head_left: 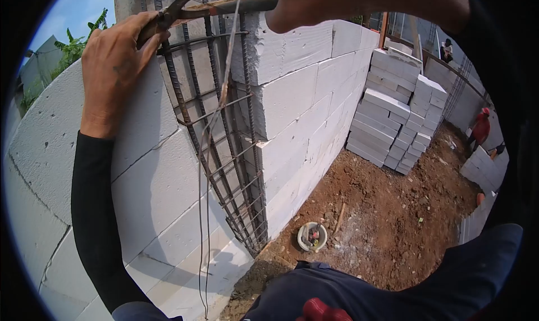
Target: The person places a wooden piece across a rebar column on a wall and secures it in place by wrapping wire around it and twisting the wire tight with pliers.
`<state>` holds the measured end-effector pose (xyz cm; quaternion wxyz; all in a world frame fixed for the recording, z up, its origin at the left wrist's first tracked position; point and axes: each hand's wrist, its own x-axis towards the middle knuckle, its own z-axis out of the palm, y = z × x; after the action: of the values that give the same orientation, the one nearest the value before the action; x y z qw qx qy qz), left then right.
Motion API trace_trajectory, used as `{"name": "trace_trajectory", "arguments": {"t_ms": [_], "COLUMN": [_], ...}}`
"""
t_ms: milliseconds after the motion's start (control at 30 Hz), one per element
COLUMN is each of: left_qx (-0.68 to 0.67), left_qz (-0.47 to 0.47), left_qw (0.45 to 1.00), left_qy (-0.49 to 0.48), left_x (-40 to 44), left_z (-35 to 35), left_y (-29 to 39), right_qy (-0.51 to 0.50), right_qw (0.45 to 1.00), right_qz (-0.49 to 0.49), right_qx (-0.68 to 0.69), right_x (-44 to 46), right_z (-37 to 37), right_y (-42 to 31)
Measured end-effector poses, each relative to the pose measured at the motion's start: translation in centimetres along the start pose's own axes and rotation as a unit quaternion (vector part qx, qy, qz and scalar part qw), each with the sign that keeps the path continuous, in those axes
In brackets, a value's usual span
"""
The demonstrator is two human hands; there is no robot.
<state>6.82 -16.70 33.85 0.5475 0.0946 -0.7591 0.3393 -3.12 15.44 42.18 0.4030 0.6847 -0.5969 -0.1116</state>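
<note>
My left hand is closed at the jaw end of dark metal pincers, beside the top of a rebar cage. My right hand is at the handle end, its fingers cut off by the top edge of the view. The pincers' two handles stand apart. Thin tie wire hangs down in front of the cage. The cage rises in a gap between a white block wall on the left and another block wall on the right.
White blocks are stacked along the right wall. On the brown soil below stands a bucket with tools in it. A person in red is at the far right; another person is farther back.
</note>
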Motion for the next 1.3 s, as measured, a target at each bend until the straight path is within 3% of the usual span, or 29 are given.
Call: {"name": "trace_trajectory", "arguments": {"t_ms": [133,167,300,400,433,500,533,600,633,733,867,967,1033,1067,1133,1267,1300], "left_qx": [0.011,-0.009,0.016,0.032,0.028,0.025,0.025,0.03,0.019,0.002,0.0,0.005,0.012,0.016,0.01,-0.014,-0.02], "left_qz": [0.037,-0.005,0.067,0.068,0.032,-0.04,-0.024,0.007,0.004,-0.005,-0.001,-0.005,-0.011,-0.014,-0.013,-0.005,0.003], "left_qw": [0.999,1.0,0.995,0.995,0.999,0.997,0.999,0.999,1.0,0.999,0.999,0.999,0.999,0.999,0.999,0.997,0.996], "left_qy": [0.02,-0.009,0.068,0.061,0.02,-0.053,-0.03,0.016,0.021,0.033,0.055,0.05,0.038,0.034,0.037,0.073,0.085], "left_x": [0.1,0.0,-0.5,-0.7,-0.6,0.3,0.2,-0.3,-0.2,-0.1,-0.2,-0.1,-0.2,-0.3,-0.2,-0.3,-0.2], "left_z": [0.5,0.3,1.3,1.1,0.5,-0.9,-0.8,-0.2,-0.2,-0.2,0.1,0.0,0.0,0.1,0.3,0.1,0.0], "left_y": [-0.9,-0.2,-1.5,-1.3,-0.4,1.2,1.0,0.5,0.6,0.8,0.8,0.9,1.0,1.1,1.2,0.9,0.9], "right_qy": [0.139,0.143,0.153,-0.044,-0.136,-0.217,-0.255,-0.075,-0.081,0.026,-0.12,-0.095,0.04,0.164,0.285,0.328,0.276], "right_qw": [0.966,0.961,0.938,0.963,0.953,0.922,0.893,0.942,0.964,0.974,0.918,0.915,0.982,0.985,0.91,0.85,0.877], "right_qz": [-0.054,-0.054,-0.025,0.201,0.268,0.295,0.316,0.3,0.225,0.213,0.251,0.269,0.133,-0.015,-0.155,-0.101,-0.055], "right_qx": [-0.21,-0.229,-0.309,-0.173,-0.033,0.123,0.194,0.126,0.115,0.077,0.283,0.285,0.126,-0.044,-0.257,-0.401,-0.39], "right_x": [1.8,2.1,2.0,3.2,4.1,4.9,5.4,2.5,2.7,2.3,3.1,2.7,3.0,3.5,3.1,2.6,2.0], "right_z": [2.2,2.9,4.9,0.6,-0.5,-1.3,-1.8,4.5,4.9,6.2,3.8,3.9,4.5,5.0,5.2,5.4,5.2], "right_y": [0.3,0.5,1.5,-3.6,-3.3,-1.1,0.0,1.6,2.1,0.8,0.7,1.3,2.0,2.7,3.3,2.0,0.6]}}
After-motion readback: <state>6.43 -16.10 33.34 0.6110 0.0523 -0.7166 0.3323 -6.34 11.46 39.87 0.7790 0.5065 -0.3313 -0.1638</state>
